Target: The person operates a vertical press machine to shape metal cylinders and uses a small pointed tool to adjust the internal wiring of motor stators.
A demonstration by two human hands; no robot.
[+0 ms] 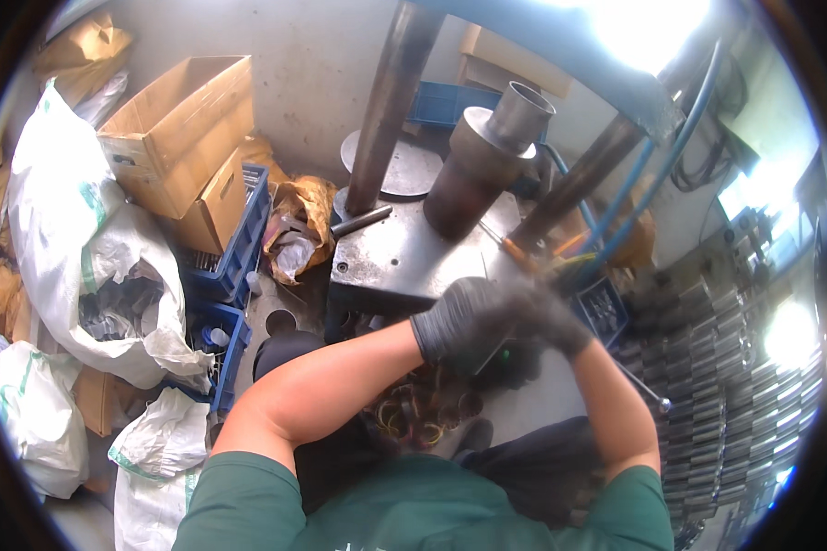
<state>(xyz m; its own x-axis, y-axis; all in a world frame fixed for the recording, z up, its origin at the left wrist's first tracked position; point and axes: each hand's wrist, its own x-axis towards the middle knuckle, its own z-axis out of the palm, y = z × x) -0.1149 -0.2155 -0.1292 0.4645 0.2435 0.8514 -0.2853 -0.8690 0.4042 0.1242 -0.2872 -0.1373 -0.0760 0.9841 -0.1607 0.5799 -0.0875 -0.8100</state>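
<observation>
Your black-gloved left hand (464, 321) and black-gloved right hand (559, 317): overlapping in view, centre of frame, blurred; grip cannot be told. Dark stepped steel cylinder (469, 188): upper centre, on grey steel worktop (386, 262). Advisable: steady wrists, fingers clear of worktop edge.

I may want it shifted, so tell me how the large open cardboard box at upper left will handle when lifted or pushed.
The open cardboard box is probably light for its size: thin walls, no contents showing. Its open top suggests the sides may flex when squeezed. Pushed, it might tip, since it appears perched on a smaller box.
</observation>
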